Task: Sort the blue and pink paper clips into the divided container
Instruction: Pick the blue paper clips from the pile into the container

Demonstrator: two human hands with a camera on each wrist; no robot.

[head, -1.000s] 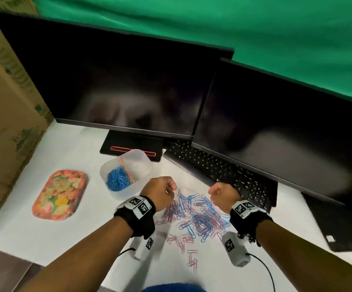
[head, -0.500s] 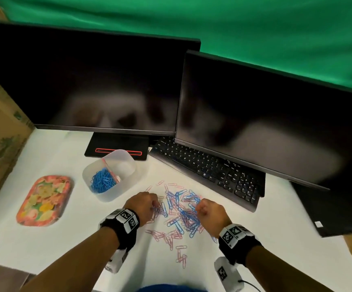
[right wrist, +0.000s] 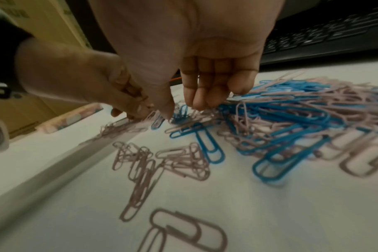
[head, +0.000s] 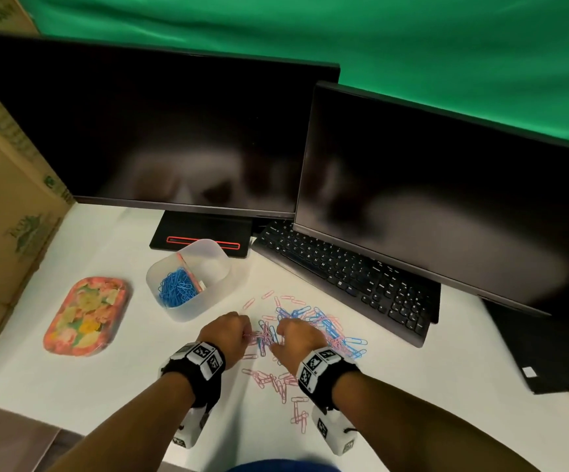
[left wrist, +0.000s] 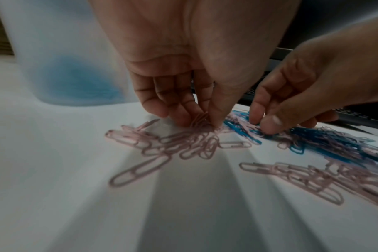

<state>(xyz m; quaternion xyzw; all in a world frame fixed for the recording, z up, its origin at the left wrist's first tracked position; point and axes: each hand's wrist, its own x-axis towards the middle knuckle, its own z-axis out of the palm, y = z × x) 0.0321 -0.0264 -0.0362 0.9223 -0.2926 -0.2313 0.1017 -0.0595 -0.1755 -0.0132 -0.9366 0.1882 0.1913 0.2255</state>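
While left hand (left wrist: 190,95) pinches, pink clips (left wrist: 200,121) stand upright.

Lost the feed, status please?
Left hand pinching pink clips. Right hand open, fingertips in the pile. Container holds blue only. Nothing blocking.

The head view looks steeply down from above; each wrist view peers forward, close under its palm. All three share the paper clips (head: 313,327) beneath both grips.
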